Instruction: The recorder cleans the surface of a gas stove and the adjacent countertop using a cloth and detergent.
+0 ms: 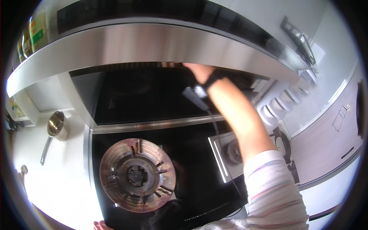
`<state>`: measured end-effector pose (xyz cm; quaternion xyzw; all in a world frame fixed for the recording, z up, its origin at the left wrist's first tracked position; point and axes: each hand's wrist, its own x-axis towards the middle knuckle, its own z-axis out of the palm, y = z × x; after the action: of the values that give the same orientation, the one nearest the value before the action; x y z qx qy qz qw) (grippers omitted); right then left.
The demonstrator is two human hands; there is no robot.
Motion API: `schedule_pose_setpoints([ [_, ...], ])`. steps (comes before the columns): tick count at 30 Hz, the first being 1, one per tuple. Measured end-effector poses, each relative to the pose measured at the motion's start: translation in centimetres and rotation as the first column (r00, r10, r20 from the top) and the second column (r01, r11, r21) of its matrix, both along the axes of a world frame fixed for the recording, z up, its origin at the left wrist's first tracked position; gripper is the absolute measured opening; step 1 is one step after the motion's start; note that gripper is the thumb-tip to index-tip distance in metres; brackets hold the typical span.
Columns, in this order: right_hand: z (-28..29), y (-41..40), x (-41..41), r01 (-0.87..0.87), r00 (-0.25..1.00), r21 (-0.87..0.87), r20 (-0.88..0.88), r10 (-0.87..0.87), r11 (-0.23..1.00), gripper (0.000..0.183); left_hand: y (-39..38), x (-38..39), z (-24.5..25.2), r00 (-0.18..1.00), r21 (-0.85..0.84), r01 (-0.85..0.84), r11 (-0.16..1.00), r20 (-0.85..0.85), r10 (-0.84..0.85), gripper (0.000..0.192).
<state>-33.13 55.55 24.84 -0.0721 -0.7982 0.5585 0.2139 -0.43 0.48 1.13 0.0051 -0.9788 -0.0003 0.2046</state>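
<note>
My right hand (197, 70) reaches up to the lower edge of a steel range hood (161, 43); its fingers are hidden behind that edge. Around the wrist is a dark band, and a dark device (195, 99) with a cable hangs by it. Of my left hand (102, 225) only some fingers show at the bottom edge, near the front left corner of a black glass hob (189, 161). A round, stained metal burner ring (138, 175) sits on the hob's left side.
On the white counter (57, 184) at the left stands a small steel saucepan (56, 126) with a dark handle. A second burner (235, 151) lies partly behind my right arm. White containers (276, 109) line the right side, and packages (38, 31) stand at the upper left.
</note>
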Motion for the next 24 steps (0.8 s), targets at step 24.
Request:
schedule_pose_setpoints([
  [24, -0.4, -11.1, -6.8, -0.195, 0.964, -0.398, -0.245, 0.101, 0.897, 0.028, -0.3, 0.2, 1.0, 1.000, 0.116, -0.016, 0.993, -0.005, 0.017, 0.027],
])
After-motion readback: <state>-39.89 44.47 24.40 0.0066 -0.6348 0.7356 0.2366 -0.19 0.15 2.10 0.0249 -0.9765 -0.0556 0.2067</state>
